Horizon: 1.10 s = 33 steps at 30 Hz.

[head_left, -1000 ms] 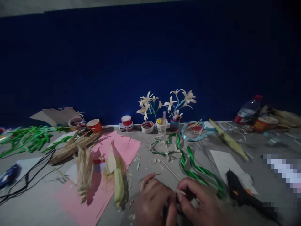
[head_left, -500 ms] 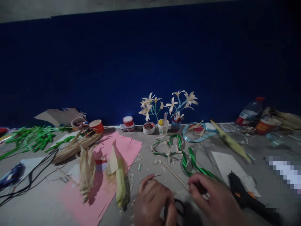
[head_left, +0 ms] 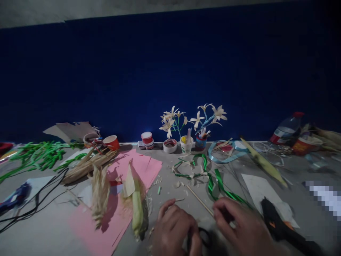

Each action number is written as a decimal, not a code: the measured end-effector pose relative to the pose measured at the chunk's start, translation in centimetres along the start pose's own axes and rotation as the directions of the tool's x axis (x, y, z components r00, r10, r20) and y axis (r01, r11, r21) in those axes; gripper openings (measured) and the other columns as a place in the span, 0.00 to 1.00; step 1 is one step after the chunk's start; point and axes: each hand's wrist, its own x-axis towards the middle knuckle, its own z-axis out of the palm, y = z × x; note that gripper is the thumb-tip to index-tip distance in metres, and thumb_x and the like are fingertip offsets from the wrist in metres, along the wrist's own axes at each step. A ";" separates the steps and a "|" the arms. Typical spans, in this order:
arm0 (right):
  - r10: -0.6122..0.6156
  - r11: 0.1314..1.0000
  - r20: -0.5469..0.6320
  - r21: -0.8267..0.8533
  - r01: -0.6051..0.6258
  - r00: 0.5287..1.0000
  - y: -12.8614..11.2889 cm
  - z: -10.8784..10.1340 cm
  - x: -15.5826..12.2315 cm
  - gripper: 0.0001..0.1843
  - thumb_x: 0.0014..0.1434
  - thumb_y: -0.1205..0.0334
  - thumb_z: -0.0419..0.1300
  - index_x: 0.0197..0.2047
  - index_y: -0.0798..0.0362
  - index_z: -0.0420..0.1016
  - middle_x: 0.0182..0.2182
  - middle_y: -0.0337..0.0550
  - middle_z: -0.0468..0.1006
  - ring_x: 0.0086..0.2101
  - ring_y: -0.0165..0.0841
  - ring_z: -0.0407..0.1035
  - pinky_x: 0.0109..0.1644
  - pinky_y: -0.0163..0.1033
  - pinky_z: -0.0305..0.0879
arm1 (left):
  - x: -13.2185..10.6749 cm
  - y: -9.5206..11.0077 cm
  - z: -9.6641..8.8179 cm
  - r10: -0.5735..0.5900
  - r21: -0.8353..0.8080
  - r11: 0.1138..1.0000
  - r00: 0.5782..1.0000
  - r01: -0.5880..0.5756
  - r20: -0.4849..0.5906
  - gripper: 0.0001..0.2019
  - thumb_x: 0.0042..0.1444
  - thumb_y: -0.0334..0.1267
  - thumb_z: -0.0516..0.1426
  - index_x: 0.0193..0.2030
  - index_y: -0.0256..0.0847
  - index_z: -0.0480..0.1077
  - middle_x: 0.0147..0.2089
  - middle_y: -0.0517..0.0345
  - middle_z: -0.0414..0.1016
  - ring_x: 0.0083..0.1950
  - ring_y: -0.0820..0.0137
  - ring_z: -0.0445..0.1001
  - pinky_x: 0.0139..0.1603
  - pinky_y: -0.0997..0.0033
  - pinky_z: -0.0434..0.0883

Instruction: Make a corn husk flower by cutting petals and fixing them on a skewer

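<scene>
The left hand [head_left: 174, 231] curls its fingers through the black scissors [head_left: 204, 237], gripping them. Just beside it, the right hand [head_left: 243, 231] is half closed; whether it holds anything is unclear. Right of that hand lies a black glue gun [head_left: 279, 227]. Beyond the hands are a wooden skewer [head_left: 199, 200], then green ribbon [head_left: 213, 181].

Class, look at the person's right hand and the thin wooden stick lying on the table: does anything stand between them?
Nothing visible does. The right hand lies at the near end of the wooden stick, beside the green ribbon; whether the fingers touch the stick is unclear.
</scene>
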 end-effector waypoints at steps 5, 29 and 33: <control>0.036 0.995 0.036 0.093 -0.039 0.999 -0.9 -0.2 0.0 0.04 0.60 0.63 0.55 0.38 0.47 0.70 0.27 0.34 0.79 0.27 0.31 0.76 0.31 0.32 0.71 | 0.0 -0.1 0.0 0.004 0.003 1.000 1.000 -0.004 0.025 0.11 0.48 0.21 0.54 0.27 0.43 0.64 0.22 0.66 0.70 0.26 0.73 0.72 0.49 0.61 0.70; 0.081 0.801 0.341 0.537 -0.265 0.937 -2.0 -1.3 0.4 0.04 0.55 0.67 0.59 0.30 0.50 0.71 0.27 0.34 0.73 0.30 0.31 0.70 0.35 0.33 0.65 | -0.1 0.0 -0.4 -0.437 -0.586 0.376 0.695 0.718 0.571 0.08 0.56 0.38 0.52 0.29 0.41 0.69 0.26 0.59 0.69 0.30 0.68 0.71 0.34 0.71 0.67; 0.148 0.522 0.484 0.702 -0.484 0.862 -1.7 -0.4 0.4 0.06 0.56 0.59 0.60 0.31 0.51 0.68 0.24 0.32 0.67 0.27 0.30 0.64 0.32 0.33 0.61 | 0.5 0.1 -1.2 -0.254 -0.606 0.674 0.902 0.424 0.349 0.07 0.59 0.43 0.55 0.37 0.42 0.70 0.37 0.55 0.71 0.41 0.64 0.72 0.42 0.68 0.68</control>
